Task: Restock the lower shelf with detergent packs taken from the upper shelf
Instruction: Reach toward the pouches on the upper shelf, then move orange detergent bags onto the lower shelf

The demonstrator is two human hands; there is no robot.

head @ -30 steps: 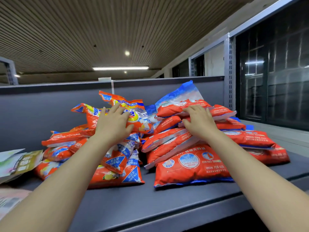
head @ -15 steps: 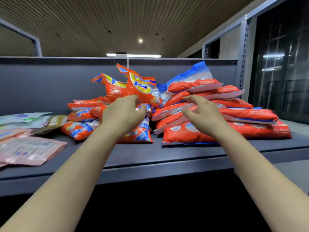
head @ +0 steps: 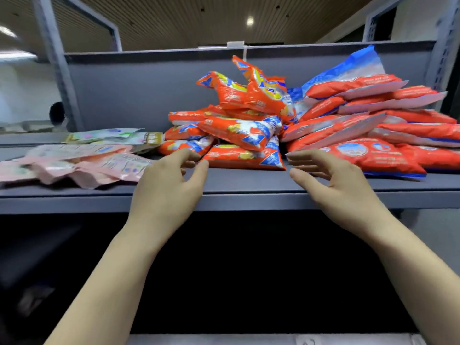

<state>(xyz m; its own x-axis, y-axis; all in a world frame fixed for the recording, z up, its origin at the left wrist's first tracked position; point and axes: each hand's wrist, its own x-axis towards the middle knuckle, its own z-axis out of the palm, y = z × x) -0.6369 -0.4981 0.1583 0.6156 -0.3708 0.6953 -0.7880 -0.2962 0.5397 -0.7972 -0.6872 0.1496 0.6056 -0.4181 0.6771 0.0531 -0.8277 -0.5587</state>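
Note:
A heap of orange detergent packs [head: 239, 130] with blue corners lies on the grey upper shelf [head: 236, 192]. To its right is a stack of red detergent packs [head: 373, 125], topped by a blue and white one. My left hand [head: 166, 188] hovers at the shelf's front with fingers apart, its fingertips near the lowest orange pack [head: 244, 158]. My right hand [head: 336, 183] is spread just in front of the bottom red pack [head: 368, 155]. Neither hand holds anything. The space under the shelf is dark.
Flat pink pouches [head: 82, 163] and pale green pouches [head: 112, 138] lie on the shelf's left part. A grey back panel [head: 139, 90] closes the shelf behind. Perforated metal uprights [head: 445, 46] stand at the right and a post [head: 57, 63] at the left.
Both hands have drawn back from the top of the piles toward the shelf's front edge and lowered. The view has dropped, showing the shelf edge and the dark space below.

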